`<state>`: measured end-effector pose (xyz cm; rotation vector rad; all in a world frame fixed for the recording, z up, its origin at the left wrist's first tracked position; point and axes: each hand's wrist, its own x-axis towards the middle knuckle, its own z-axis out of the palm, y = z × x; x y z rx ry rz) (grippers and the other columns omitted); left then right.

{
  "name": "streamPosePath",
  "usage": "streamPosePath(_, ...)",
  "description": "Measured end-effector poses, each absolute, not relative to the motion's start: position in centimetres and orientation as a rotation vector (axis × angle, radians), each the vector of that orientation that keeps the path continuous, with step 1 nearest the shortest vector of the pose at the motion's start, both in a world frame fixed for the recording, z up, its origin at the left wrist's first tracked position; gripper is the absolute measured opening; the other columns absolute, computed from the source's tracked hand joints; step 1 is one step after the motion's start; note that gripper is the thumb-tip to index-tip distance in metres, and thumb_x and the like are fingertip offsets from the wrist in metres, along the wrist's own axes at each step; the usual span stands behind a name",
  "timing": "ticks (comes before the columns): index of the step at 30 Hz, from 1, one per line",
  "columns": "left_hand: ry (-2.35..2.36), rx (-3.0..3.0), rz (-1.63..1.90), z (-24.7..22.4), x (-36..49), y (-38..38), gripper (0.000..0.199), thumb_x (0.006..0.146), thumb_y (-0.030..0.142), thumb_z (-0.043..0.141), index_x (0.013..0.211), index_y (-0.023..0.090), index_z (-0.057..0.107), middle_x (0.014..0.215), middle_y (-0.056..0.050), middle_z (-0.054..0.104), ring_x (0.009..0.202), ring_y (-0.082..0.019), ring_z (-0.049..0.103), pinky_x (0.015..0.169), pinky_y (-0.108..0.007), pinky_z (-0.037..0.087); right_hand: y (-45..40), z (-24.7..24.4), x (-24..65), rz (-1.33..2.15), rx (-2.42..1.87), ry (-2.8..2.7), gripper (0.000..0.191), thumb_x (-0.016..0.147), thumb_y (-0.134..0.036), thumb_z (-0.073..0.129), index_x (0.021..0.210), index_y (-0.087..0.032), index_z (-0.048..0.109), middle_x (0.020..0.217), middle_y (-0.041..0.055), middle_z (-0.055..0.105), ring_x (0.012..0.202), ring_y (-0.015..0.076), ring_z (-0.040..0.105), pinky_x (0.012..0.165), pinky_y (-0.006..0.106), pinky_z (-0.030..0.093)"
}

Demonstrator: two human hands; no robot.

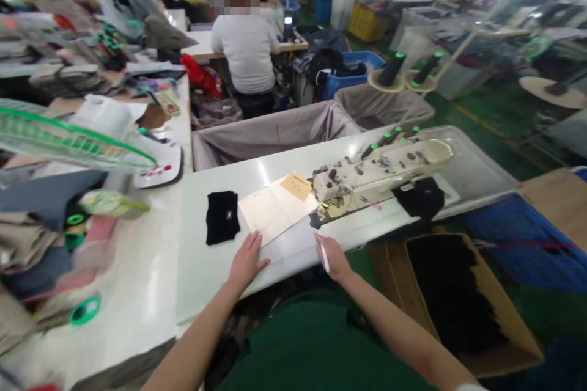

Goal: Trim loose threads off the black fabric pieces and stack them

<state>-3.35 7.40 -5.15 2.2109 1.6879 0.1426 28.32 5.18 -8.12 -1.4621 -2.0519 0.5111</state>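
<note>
My left hand (pixel 247 263) lies flat at the near edge of a large white sheet of paper (pixel 270 212), fingertips on its corner and thumb spread. A small tan card (pixel 296 186) lies on the sheet's upper right part. In my right hand (pixel 337 258), closed fingers hold a slim white pen (pixel 325 256) beside the table's front edge. Left of the paper sits a small stack of folded black fabric (pixel 222 217) with a little white label. The sewing machine (pixel 367 174) stands right of the paper, and a small dark piece (pixel 315 220) lies near its needle end.
More black fabric (pixel 422 197) lies right of the machine. A cardboard box (pixel 527 348) of black pieces stands low at right. A fan (pixel 68 134) and cloth piles fill the left table (pixel 147 269). Beyond the grey cloth-lined bin (pixel 275 134), a person in white (pixel 245 46) sits facing away.
</note>
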Motion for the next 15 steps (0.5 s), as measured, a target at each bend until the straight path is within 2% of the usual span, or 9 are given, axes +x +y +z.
streamPosePath(5,1.744,2.287,0.118,-5.4,-3.1,8.2,0.06,0.08,0.029,0.06,0.137,0.015,0.048,0.15,-0.018,0.048,0.138,-0.032,0.046,0.113,-0.045,0.042,4.1,-5.9,30.1,0.497,-1.584,-1.857,0.036,0.097,-0.028,0.048,0.131,-0.027,0.059,0.101,0.0076,0.071,0.098,0.0261,0.067,0.094,0.046,0.055)
streamPosePath(9,1.72,2.474,0.246,-5.4,-0.4,7.6,0.052,0.089,0.029,0.048,0.138,0.01,0.046,0.147,-0.023,0.049,0.138,-0.035,0.046,0.111,-0.05,0.044,1.8,-6.0,34.4,0.517,-1.755,-1.635,0.035,0.097,-0.035,0.044,0.125,-0.03,0.063,0.112,0.0086,0.071,0.107,0.0296,0.067,0.097,0.045,0.054)
streamPosePath(11,1.613,2.578,0.311,-5.4,1.9,7.3,0.056,0.092,0.026,0.044,0.146,0.015,0.036,0.148,-0.02,0.048,0.136,-0.033,0.049,0.108,-0.049,0.048,0.3,-6.9,37.5,0.53,-1.874,-1.489,0.037,0.097,-0.039,0.04,0.123,-0.028,0.064,0.117,0.0101,0.071,0.109,0.0314,0.068,0.096,0.047,0.055)
streamPosePath(13,1.444,2.665,0.314,-5.3,4.8,7.1,0.065,0.091,0.024,0.044,0.153,0.024,0.025,0.149,-0.015,0.049,0.134,-0.029,0.052,0.105,-0.046,0.052,-1.6,-8.3,40.9,0.567,-2.015,-1.314,0.04,0.098,-0.039,0.031,0.118,-0.027,0.064,0.105,0.0103,0.074,0.095,0.0306,0.073,0.082,0.047,0.06)
streamPosePath(15,1.273,2.727,0.247,-5.0,8.2,7.4,0.075,0.089,0.024,0.047,0.157,0.028,0.016,0.151,-0.012,0.048,0.135,-0.027,0.051,0.103,-0.042,0.054,-4.1,-10.1,44.2,0.638,-2.17,-1.119,0.045,0.099,-0.036,0.021,0.104,-0.029,0.065,0.078,0.0069,0.074,0.066,0.0276,0.074,0.057,0.042,0.06)
